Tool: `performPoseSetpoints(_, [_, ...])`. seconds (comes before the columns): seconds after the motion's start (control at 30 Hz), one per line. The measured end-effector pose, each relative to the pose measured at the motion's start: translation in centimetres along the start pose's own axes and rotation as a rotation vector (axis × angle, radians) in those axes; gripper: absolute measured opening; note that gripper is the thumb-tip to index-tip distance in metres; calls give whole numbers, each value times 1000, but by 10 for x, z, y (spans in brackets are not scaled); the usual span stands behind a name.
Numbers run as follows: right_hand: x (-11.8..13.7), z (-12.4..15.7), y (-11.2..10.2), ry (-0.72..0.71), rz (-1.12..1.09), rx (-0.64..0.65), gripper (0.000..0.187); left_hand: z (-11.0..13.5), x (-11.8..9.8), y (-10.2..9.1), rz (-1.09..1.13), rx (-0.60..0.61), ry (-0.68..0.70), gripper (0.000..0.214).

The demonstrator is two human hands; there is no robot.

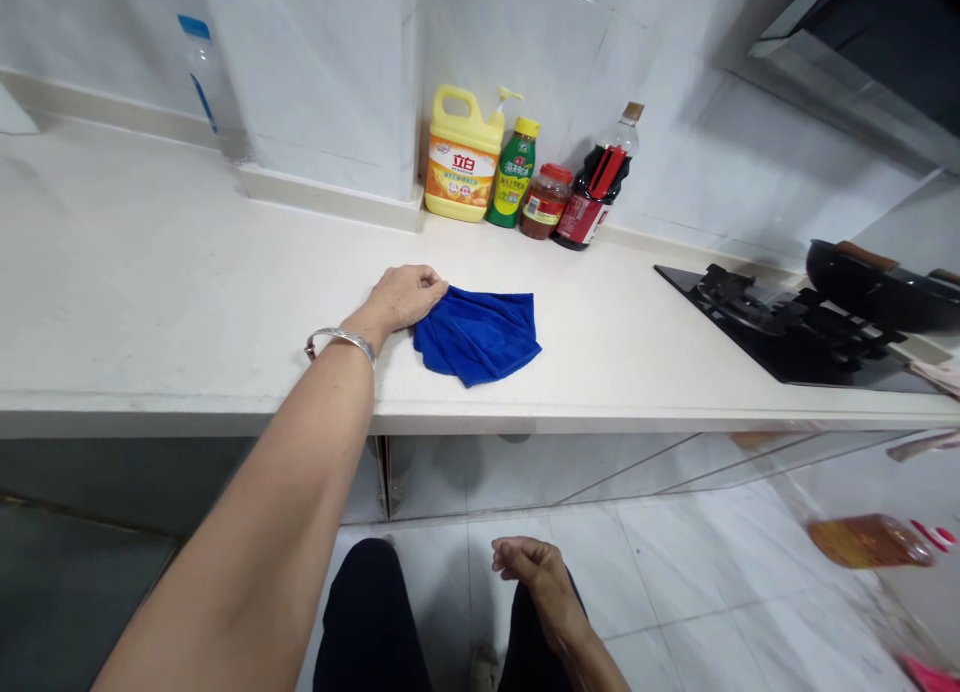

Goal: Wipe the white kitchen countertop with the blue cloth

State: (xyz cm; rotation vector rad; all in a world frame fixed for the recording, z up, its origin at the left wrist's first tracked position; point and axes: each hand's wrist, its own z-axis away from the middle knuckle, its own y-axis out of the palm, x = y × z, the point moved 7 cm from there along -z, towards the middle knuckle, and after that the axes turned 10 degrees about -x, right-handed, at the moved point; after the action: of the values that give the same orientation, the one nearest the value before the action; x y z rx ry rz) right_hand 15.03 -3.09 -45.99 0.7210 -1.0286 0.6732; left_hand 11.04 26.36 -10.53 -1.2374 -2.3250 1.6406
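— What's the biggest thing in front of you?
— The white countertop (150,272). It runs across the whole view, with tiled wall behind it and its front edge just this side of my work. To my right the black hob (780,337) is set into it, with a dark wok (877,287) sitting on the burner.

— And the thing you've got hold of?
— A blue cloth (480,337), bunched on the counter about midway along. Its near corner lies close to the front edge. My left hand (405,297) is fisted on its left corner, fingers closed over the fabric and resting on the stone. I judge the step to be the grip itself: the cloth is held at one corner and kept down on the counter, not spread out.

— What would moving it call for?
— Level pressure, I'd say, and keeping that near corner from sliding over the front edge.

— How much room is there?
— Plenty to my left, a long bare stretch. To my right there's bare stone before the hob. Behind is tighter. A yellow detergent jug (459,162), a dark sauce bottle (596,192), a green bottle (514,177) and a red-lidded jar (545,202) stand in a row against the wall, apart from the cloth but in the way of a long push.

— And your other hand?
— My right hand (536,567) hangs low by my leg, fingers curled in around nothing. The smallest thing is the silver bangle (341,340) on my left wrist, above the counter's front part.
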Motion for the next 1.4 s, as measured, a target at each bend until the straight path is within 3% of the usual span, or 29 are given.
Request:
performPoseSetpoints(0.13, [-5, -4, -9, -117, 237, -96, 54, 0, 0, 0, 3, -6, -8, 29])
performPoseSetpoints(0.23, [-8, -3, -11, -298, 428, -154, 54, 0, 0, 1, 6, -11, -1, 29])
performPoseSetpoints(0.3, [-8, 1, -6, -416, 418, -119, 44, 0, 0, 1, 2, -8, 7, 31])
performPoseSetpoints(0.37, [-10, 4, -2, -439, 360, -65, 51, 0, 0, 0, -3, -1, 11, 32])
performPoseSetpoints(0.47, [-10, 6, 6, -356, 320, 39, 45, 0, -1, 0, 5, 4, 20, 33])
performPoseSetpoints(0.57, [-5, 9, 14, -196, 171, 158, 58, 0, -1, 0, 19, 4, 32, 33])
performPoseSetpoints(0.77, [-8, 9, 15, 108, -285, 144, 52, -1, -1, 0, 8, 7, 26, 34])
performPoseSetpoints(1.13, [-12, 6, 15, 243, -451, 79, 42, -2, -3, 1, -3, 22, 47, 34])
performPoseSetpoints(1.4, [1, 14, 25, 262, -542, 169, 34, -3, -2, 3, -26, 31, 62, 35])
